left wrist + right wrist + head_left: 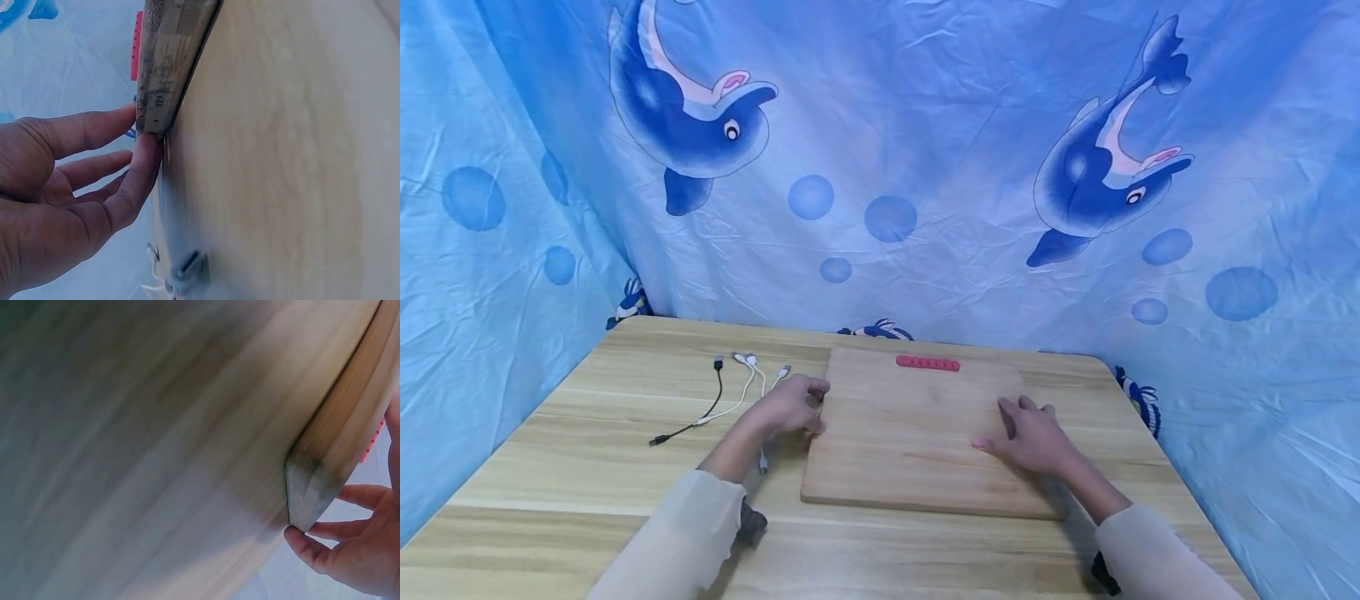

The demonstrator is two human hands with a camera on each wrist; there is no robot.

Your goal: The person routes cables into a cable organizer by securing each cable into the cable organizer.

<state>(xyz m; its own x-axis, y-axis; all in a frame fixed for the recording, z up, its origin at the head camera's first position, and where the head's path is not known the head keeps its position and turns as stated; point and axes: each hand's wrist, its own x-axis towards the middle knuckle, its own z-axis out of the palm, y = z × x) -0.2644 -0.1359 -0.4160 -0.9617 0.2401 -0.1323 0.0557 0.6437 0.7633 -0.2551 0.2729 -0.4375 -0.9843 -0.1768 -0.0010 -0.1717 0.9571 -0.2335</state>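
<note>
A light wooden board [917,433], like a cutting board, lies on the table between both hands. My left hand [792,404] grips its left edge; in the left wrist view that hand [81,181] has one fingertip on the upper rim and another at the lower rim. On the right side, my right hand [1030,433] holds the board, with its thumb over the top face. Fingertips of this hand [369,550] meet the board's corner [306,494] in the right wrist view. Near the board's far edge lies a red strip [927,363] with a row of small marks.
Left of the board, a black cable [721,387] and white cables [748,379] with several plugs are spread on the wooden table [587,467]. One plug [185,269] sits close to my left hand. A blue dolphin-print curtain [925,125] stands behind the table and along both sides.
</note>
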